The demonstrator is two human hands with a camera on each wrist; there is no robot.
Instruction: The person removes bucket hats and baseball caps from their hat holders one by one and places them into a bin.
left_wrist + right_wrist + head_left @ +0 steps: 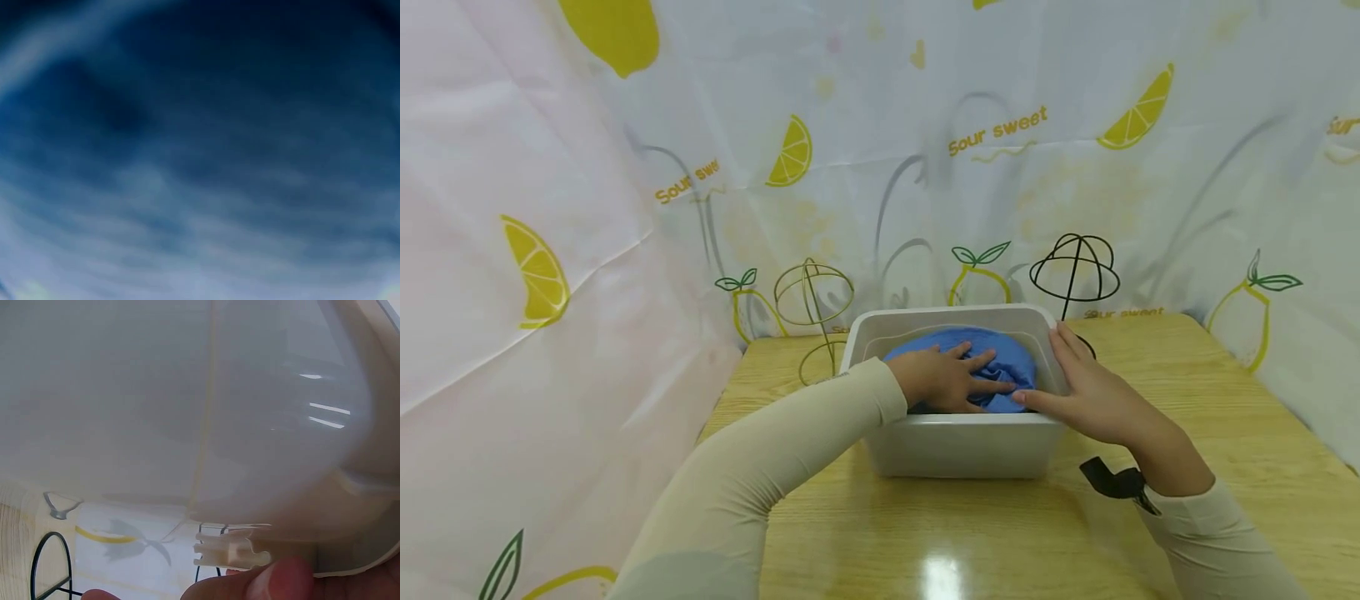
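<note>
A white plastic bin [958, 446] stands on the table with a crumpled blue cloth [951, 337] inside it. Pressed onto the cloth, my left hand [946, 382] has its fingers spread. Blurred blue fabric [206, 181] fills the left wrist view, very close to the camera. My right hand [1097, 398] grips the bin's right rim near the front corner, its thumb reaching over the inside and its fingers along the outer side. In the right wrist view the fingertips [290, 578] lie at the rim, beside the glossy white bin wall [156, 412].
Behind the bin on the wooden table [940, 533] stand a gold wire stand [814, 321] at the left and a black wire stand [1075, 267] at the right. A lemon-print sheet [865, 125] hangs along the back and sides.
</note>
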